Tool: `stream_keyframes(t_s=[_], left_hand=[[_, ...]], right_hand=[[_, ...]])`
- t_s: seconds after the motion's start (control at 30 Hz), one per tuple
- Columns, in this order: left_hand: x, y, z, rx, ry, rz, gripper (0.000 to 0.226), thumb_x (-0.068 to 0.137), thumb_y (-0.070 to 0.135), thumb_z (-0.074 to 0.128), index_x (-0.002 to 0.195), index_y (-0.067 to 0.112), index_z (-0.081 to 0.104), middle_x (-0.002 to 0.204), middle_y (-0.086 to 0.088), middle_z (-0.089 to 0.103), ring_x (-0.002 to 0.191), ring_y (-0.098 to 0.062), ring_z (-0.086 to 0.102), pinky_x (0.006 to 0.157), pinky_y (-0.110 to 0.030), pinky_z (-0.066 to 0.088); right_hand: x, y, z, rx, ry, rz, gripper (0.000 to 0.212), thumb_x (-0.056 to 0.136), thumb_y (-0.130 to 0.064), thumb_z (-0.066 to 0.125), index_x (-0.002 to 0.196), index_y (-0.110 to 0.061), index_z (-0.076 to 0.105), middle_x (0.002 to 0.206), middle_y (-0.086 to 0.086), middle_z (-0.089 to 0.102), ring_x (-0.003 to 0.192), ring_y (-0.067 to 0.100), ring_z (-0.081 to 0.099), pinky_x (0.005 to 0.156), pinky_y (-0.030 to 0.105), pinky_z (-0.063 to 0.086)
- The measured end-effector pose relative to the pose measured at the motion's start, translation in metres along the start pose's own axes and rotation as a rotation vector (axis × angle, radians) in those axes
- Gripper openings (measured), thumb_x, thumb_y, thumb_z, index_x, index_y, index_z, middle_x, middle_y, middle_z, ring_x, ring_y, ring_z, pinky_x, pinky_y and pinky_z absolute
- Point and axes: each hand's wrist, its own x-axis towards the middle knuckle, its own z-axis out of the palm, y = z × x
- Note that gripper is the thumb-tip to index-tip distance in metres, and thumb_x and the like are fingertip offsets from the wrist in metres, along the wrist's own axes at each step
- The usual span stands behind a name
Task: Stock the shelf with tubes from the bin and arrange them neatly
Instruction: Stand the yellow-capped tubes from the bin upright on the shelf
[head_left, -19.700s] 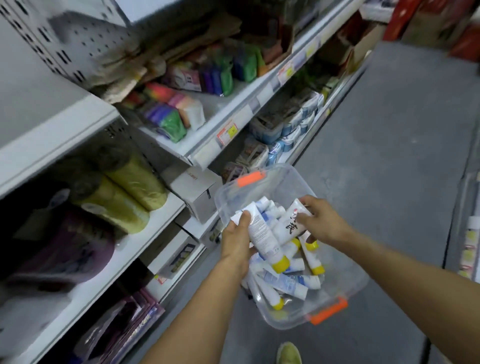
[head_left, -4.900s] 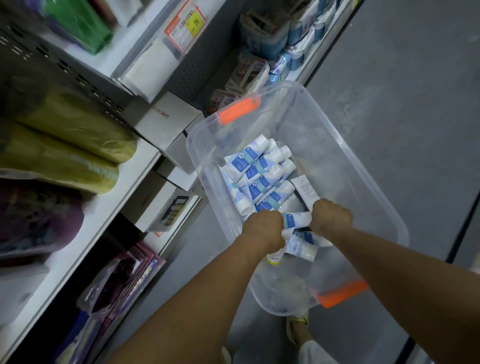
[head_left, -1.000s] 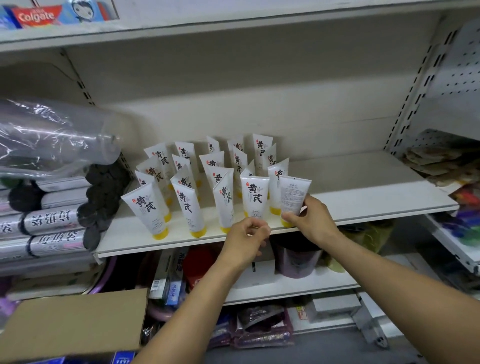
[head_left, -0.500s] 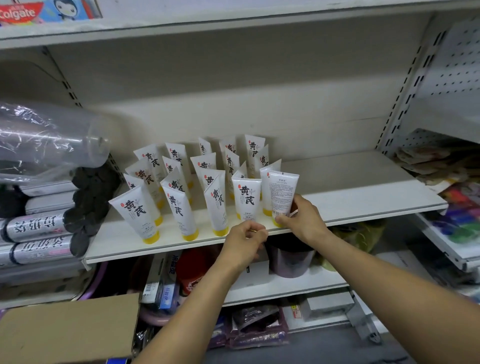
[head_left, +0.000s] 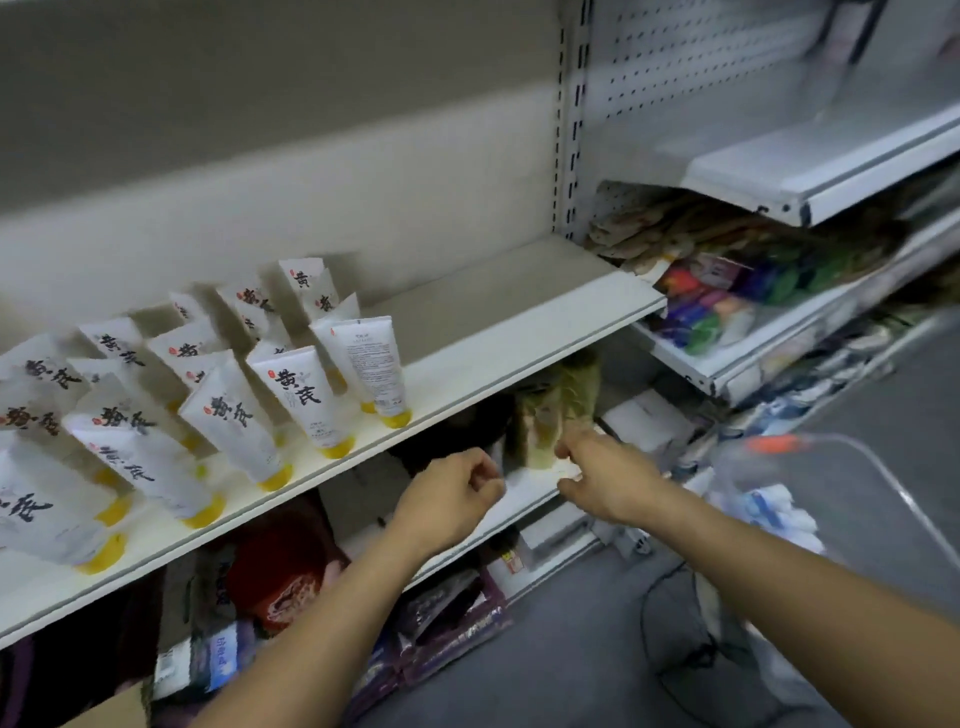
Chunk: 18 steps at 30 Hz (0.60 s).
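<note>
Several white tubes with yellow caps (head_left: 293, 397) stand cap-down in rows on the left part of the cream shelf (head_left: 519, 332). The rightmost front tube (head_left: 371, 364) shows its printed back. Both hands hang below the shelf's front edge and hold nothing. My left hand (head_left: 452, 499) has its fingers curled in. My right hand (head_left: 605, 478) is relaxed, thumb and fingers apart. At the right, blurred, is the clear bin (head_left: 883, 480) with an orange latch (head_left: 774, 444), holding white and blue tubes (head_left: 769, 506).
The right half of the cream shelf is bare. Below it, a lower shelf (head_left: 535, 488) carries a greenish pack (head_left: 550, 421) and white boxes (head_left: 649, 421). The neighbouring shelf bay (head_left: 737, 358) holds colourful packs. Grey floor (head_left: 597, 649) lies below.
My right hand has let go of the rightmost tube, which now stands on the shelf. Both hands have dropped below the shelf edge, and the view has swung right, bringing the bin into sight.
</note>
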Motion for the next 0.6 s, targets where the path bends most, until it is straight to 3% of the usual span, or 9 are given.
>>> stream_keyframes(t_s=[0.13, 0.33, 0.53, 0.6], left_hand=[[0.025, 0.055, 0.054, -0.007, -0.087, 0.064, 0.015, 0.089, 0.037, 0.06, 0.1, 0.028, 0.063, 0.084, 0.015, 0.064, 0.084, -0.01, 0.061, 0.076, -0.024, 0.046], [0.065, 0.159, 0.171, -0.095, -0.275, 0.107, 0.005, 0.088, 0.029, 0.063, 0.093, 0.028, 0.062, 0.088, 0.004, 0.068, 0.075, -0.013, 0.06, 0.079, -0.031, 0.052], [0.111, 0.219, 0.287, -0.19, -0.46, -0.036, 0.007, 0.09, 0.027, 0.059, 0.094, 0.022, 0.06, 0.084, 0.002, 0.061, 0.075, -0.015, 0.059, 0.073, -0.03, 0.051], [0.129, 0.224, 0.324, -0.198, -0.511, -0.101, 0.008, 0.09, 0.027, 0.06, 0.095, 0.021, 0.061, 0.087, 0.001, 0.061, 0.08, -0.018, 0.061, 0.077, -0.032, 0.052]], right_hand=[[-0.027, 0.087, -0.005, 0.041, -0.079, 0.149, 0.038, 0.089, -0.035, 0.055, 0.124, -0.018, 0.05, 0.125, 0.004, 0.057, 0.111, 0.027, 0.056, 0.089, 0.037, 0.049], [-0.075, 0.254, -0.016, 0.126, -0.115, 0.405, 0.035, 0.09, -0.033, 0.055, 0.122, -0.019, 0.053, 0.126, 0.002, 0.059, 0.115, 0.024, 0.056, 0.09, 0.031, 0.045], [-0.101, 0.378, 0.016, 0.16, -0.223, 0.573, 0.033, 0.089, -0.029, 0.056, 0.12, -0.02, 0.056, 0.126, -0.001, 0.059, 0.114, 0.022, 0.056, 0.091, 0.029, 0.046], [-0.1, 0.408, 0.038, 0.168, -0.275, 0.591, 0.032, 0.09, -0.026, 0.055, 0.12, -0.017, 0.056, 0.126, 0.001, 0.059, 0.115, 0.022, 0.056, 0.092, 0.029, 0.045]])
